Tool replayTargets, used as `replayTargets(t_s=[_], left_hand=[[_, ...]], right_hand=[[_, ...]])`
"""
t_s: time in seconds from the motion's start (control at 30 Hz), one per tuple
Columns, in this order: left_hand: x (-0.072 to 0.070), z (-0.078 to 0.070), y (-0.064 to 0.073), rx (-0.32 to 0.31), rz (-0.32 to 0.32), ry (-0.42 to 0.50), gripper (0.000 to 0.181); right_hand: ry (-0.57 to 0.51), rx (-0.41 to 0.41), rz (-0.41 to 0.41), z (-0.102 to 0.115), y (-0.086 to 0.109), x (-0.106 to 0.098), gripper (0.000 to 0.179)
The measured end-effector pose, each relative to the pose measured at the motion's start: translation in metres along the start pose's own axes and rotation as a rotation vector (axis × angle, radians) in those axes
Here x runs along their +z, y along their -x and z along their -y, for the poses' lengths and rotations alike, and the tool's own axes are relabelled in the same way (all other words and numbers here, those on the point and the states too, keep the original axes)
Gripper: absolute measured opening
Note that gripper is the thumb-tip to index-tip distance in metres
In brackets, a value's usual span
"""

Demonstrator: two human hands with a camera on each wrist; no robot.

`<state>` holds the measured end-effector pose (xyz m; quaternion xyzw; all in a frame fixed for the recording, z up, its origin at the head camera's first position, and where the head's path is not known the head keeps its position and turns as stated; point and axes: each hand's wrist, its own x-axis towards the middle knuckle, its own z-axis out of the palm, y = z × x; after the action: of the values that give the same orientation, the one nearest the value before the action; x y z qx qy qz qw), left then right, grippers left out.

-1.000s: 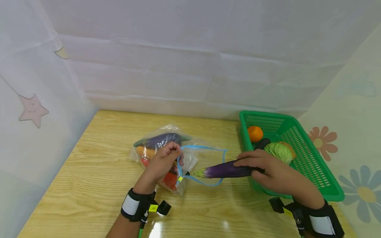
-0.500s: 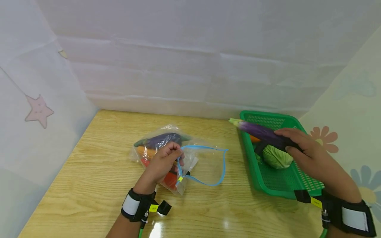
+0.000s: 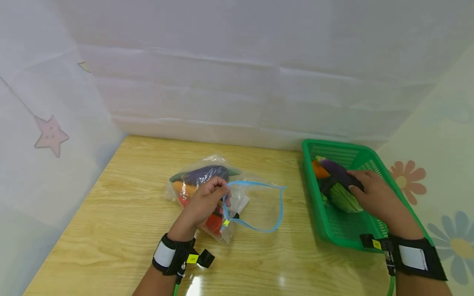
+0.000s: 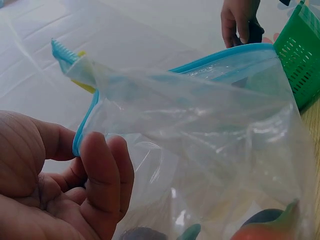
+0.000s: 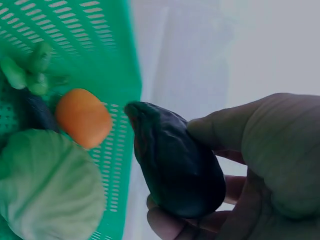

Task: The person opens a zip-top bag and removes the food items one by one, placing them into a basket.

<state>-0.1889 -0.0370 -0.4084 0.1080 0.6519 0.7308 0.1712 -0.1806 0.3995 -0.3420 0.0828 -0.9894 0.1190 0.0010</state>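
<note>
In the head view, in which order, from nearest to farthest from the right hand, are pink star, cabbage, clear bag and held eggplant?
From the right hand:
1. Held eggplant: gripped by it.
2. Cabbage: inside the green basket.
3. Clear bag: left of the basket.
4. Pink star: farthest left, beyond the bag.

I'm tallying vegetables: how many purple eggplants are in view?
2 clear: one long purple eggplant in the right hand, another purple eggplant inside the clear, blue-edged plastic bag. A dark object in the green plastic basket is partly hidden and may be another.
</note>
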Motion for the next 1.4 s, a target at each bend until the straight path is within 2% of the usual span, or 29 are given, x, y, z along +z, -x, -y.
replayTargets(t_s=[0.3,0.47,0.7,0.97,1.1,1.23,1.3,1.4], left_hand=[[0.0,0.001,0.002,0.009,0.003,-0.014,0.015],[0.0,0.001,0.003,0.012,0.002,-0.007,0.014],[0.0,0.0,0.002,0.005,-0.001,-0.016,0.015],[0.001,0.001,0.001,0.002,-0.001,0.005,0.015],[0.002,0.001,0.003,0.01,0.007,0.011,0.015],[0.011,0.002,0.003,0.015,0.026,0.042,0.015],[0.021,0.002,0.001,0.024,0.04,0.057,0.014],[0.04,0.002,-0.002,0.052,0.079,0.032,0.014]], right_hand=[[0.02,-0.039,0.163,0.006,-0.007,0.015,0.044],[0.031,-0.063,0.216,0.005,-0.009,0.018,0.043],[-0.056,-0.044,0.347,0.002,-0.015,0.021,0.042],[-0.13,-0.075,0.376,-0.004,-0.02,0.027,0.023],[-0.139,-0.051,0.392,-0.006,-0.02,0.028,0.017],[-0.178,0.007,0.431,-0.007,-0.016,0.025,0.022],[-0.199,0.042,0.448,-0.007,-0.015,0.023,0.029],[-0.212,0.073,0.457,-0.009,-0.016,0.02,0.04]])
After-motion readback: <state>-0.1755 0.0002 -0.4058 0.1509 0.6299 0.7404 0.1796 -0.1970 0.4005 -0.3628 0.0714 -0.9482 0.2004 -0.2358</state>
